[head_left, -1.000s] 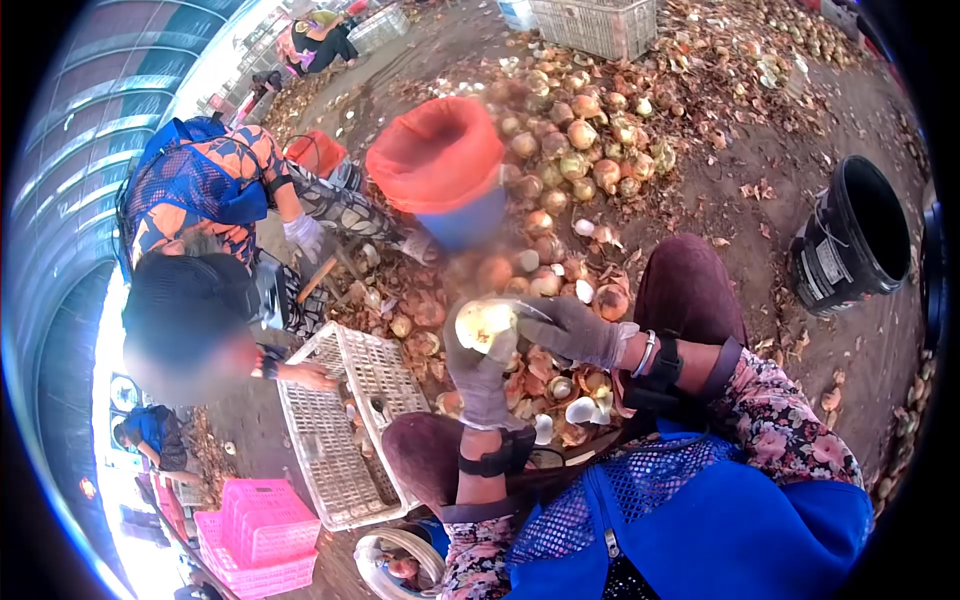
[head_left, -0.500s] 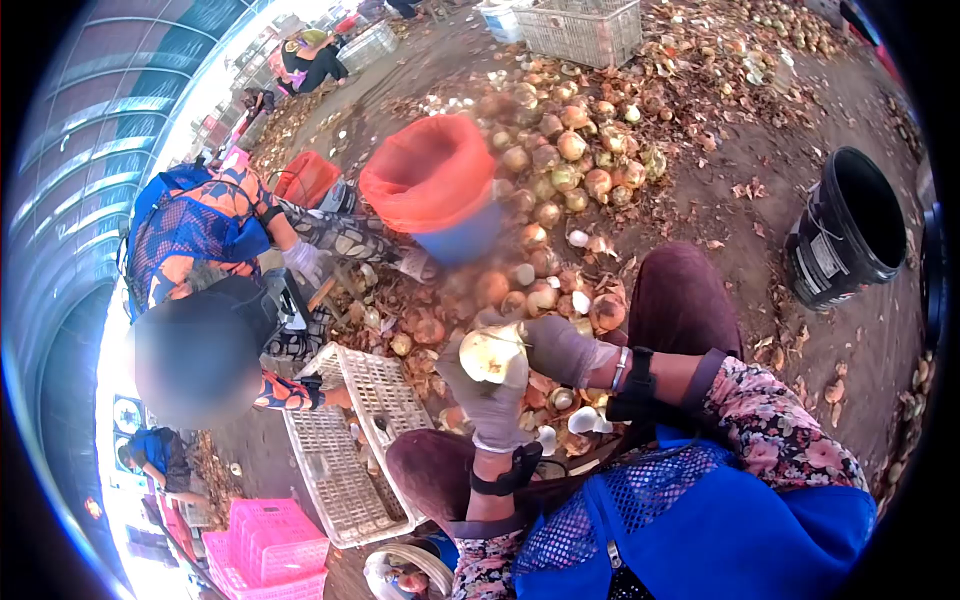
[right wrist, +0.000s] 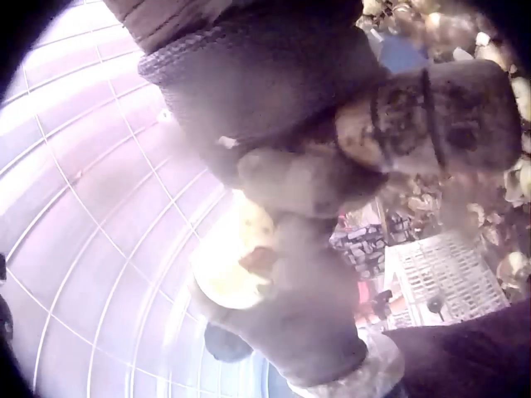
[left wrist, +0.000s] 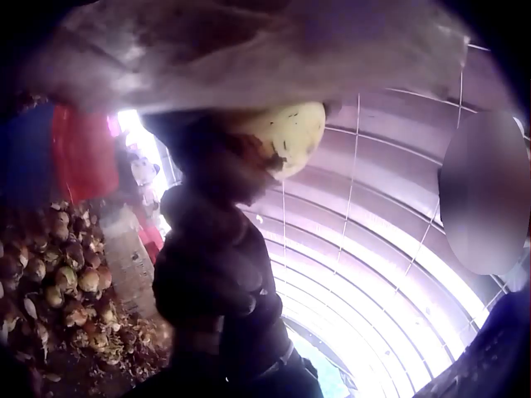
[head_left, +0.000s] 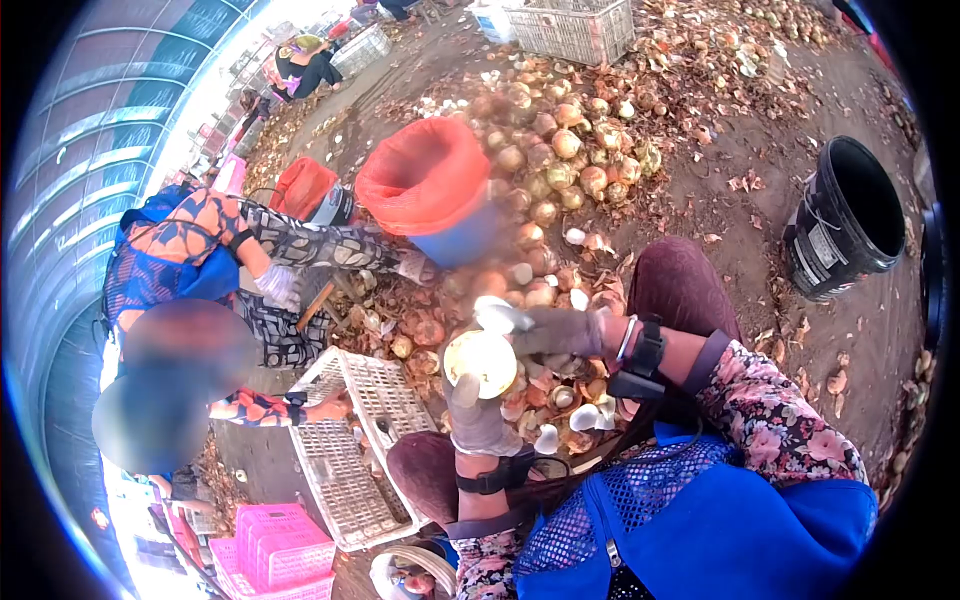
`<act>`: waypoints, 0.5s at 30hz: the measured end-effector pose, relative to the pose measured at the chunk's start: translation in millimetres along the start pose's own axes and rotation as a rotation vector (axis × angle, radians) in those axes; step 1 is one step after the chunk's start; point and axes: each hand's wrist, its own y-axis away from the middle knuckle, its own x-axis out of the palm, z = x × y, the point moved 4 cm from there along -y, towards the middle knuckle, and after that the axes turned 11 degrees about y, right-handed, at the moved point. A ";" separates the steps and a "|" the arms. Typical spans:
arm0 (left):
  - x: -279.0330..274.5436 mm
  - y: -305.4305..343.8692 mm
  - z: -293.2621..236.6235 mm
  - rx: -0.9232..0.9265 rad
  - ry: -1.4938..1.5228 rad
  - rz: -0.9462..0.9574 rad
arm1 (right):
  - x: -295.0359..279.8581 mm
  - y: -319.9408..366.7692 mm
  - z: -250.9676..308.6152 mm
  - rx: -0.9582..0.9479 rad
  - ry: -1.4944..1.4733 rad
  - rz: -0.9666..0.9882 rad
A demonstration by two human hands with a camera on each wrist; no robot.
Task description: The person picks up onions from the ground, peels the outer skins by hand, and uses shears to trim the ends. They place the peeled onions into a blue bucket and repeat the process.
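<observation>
In the head view my gloved left hand (head_left: pixel 482 422) holds a pale, largely peeled onion (head_left: pixel 480 362), the thumb lying over its near side. The gloved right hand (head_left: pixel 562 332) is just beyond and to the right of it. That hand grips a knife by its banded wooden handle (right wrist: pixel 448 116), which sticks out of the fist in the right wrist view. A shiny blade (head_left: pixel 503 316) shows at the onion's far edge. Brown patches mark the onion (right wrist: pixel 226 267) from this side. In the left wrist view the onion (left wrist: pixel 297 141) sits under the blurred glove.
Unpeeled onions (head_left: pixel 565 145) and loose skins cover the ground ahead. A blue bucket with a red mesh bag (head_left: pixel 420 175) stands beyond my hands. A white crate (head_left: pixel 345 480) is at left, a black bucket (head_left: pixel 815 245) at right. Another person (head_left: pixel 190 250) sits at left.
The right hand has drawn back a little from the onion, and the blade now shows bright at its far edge. The person at left has shifted their head toward the lower left.
</observation>
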 end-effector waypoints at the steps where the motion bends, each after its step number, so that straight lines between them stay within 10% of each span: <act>1: 8.3 1.2 -4.4 0.000 -0.002 0.003 | -1.1 8.0 11.9 -0.033 -0.075 0.013; 5: 18.2 -2.7 -7.7 0.044 -0.108 0.046 | -13.4 19.0 10.9 -0.099 -0.405 0.043; 9: 23.3 -4.2 -2.3 0.022 -0.088 0.031 | -15.9 11.2 4.2 -0.022 -0.067 -0.318; 12: -8.7 -10.7 13.0 -0.045 -0.171 -0.045 | -13.2 8.5 3.5 -0.756 0.603 -0.720; 15: -22.6 -17.4 15.4 -0.011 -0.730 -0.084 | -6.9 16.7 14.4 -0.640 0.572 -0.597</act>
